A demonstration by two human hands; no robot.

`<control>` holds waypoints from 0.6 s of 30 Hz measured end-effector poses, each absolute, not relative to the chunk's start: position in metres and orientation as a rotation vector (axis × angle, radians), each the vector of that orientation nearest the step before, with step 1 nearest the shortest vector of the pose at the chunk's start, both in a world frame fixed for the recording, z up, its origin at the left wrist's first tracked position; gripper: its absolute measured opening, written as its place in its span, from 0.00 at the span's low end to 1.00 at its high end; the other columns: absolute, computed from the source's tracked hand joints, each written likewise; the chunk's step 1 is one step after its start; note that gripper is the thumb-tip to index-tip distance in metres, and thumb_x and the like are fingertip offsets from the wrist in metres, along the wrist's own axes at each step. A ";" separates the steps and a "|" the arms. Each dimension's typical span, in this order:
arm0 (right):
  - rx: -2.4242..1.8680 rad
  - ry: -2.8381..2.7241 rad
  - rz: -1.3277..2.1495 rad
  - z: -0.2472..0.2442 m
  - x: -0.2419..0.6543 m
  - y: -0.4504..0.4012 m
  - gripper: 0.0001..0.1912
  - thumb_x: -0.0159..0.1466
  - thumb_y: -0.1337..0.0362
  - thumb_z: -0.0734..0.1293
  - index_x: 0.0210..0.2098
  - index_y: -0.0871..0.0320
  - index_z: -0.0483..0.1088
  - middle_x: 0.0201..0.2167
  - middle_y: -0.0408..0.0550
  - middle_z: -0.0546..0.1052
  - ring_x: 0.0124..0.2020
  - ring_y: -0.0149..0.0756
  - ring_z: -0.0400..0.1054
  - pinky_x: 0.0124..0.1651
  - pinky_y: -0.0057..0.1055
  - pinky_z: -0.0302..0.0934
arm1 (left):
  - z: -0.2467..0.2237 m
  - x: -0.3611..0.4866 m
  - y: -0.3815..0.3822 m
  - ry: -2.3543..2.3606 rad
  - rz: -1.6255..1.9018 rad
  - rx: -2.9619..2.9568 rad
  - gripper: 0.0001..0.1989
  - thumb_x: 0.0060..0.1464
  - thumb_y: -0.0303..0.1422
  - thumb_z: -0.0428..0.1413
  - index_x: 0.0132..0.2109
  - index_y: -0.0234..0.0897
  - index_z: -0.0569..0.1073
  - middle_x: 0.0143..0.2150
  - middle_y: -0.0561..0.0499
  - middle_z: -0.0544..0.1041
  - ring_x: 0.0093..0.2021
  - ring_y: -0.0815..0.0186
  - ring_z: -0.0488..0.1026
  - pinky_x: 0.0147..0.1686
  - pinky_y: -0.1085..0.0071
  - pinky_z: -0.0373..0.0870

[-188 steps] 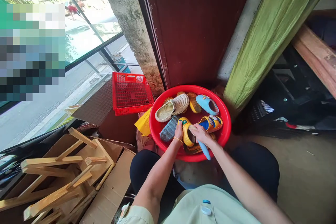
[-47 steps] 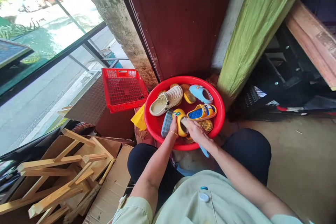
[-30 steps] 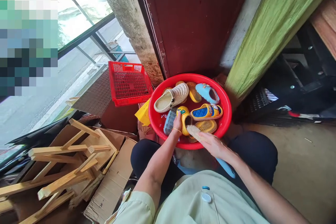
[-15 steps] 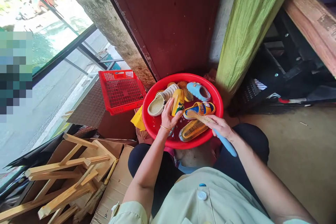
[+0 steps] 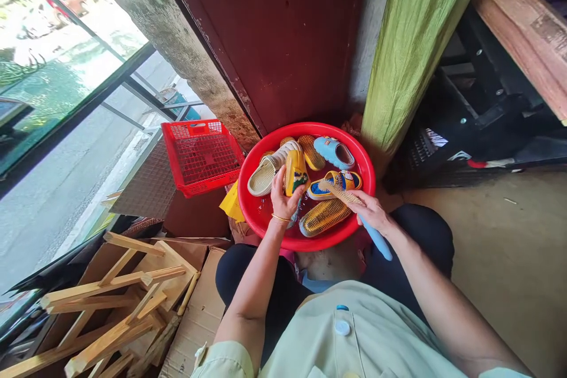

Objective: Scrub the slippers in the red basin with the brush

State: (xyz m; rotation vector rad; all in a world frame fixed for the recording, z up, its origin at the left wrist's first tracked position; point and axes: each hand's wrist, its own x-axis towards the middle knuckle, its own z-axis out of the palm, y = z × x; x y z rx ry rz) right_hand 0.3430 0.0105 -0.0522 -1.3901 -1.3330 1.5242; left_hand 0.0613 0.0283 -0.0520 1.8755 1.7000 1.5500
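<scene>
My left hand (image 5: 283,198) grips a yellow slipper (image 5: 295,172), lifted upright above the water in a red plastic basin (image 5: 354,153). My right hand (image 5: 372,211) holds a scrubbing brush with a light blue handle (image 5: 375,238), its pale bristles (image 5: 343,192) close to the slipper but apart from it. Under the brush lies a yellow slipper sole (image 5: 322,217). Also in the basin are a cream clog (image 5: 266,172), a light blue slipper (image 5: 334,152), a yellow-and-blue slide (image 5: 334,185) and a ribbed yellow sole (image 5: 310,152).
A red plastic crate (image 5: 201,156) and a yellow sheet (image 5: 231,204) sit left of the basin. Wooden slats lie on flattened cardboard (image 5: 195,313) at lower left. A dark red door (image 5: 270,29) and a green-wrapped post (image 5: 411,53) stand behind.
My left hand has raised the yellow slipper from the basin and stood it upright. The brush has moved from the slipper's inside to just beside it. The view has shifted slightly.
</scene>
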 end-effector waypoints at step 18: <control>-1.383 -1.333 1.478 -0.046 0.340 0.009 0.30 0.58 0.49 0.70 0.56 0.56 0.72 0.18 0.35 0.69 0.15 0.30 0.62 0.18 0.27 0.56 | -0.035 0.020 0.054 1.681 1.574 1.273 0.30 0.57 0.54 0.58 0.56 0.35 0.75 0.49 0.43 0.81 0.48 0.55 0.79 0.50 0.60 0.77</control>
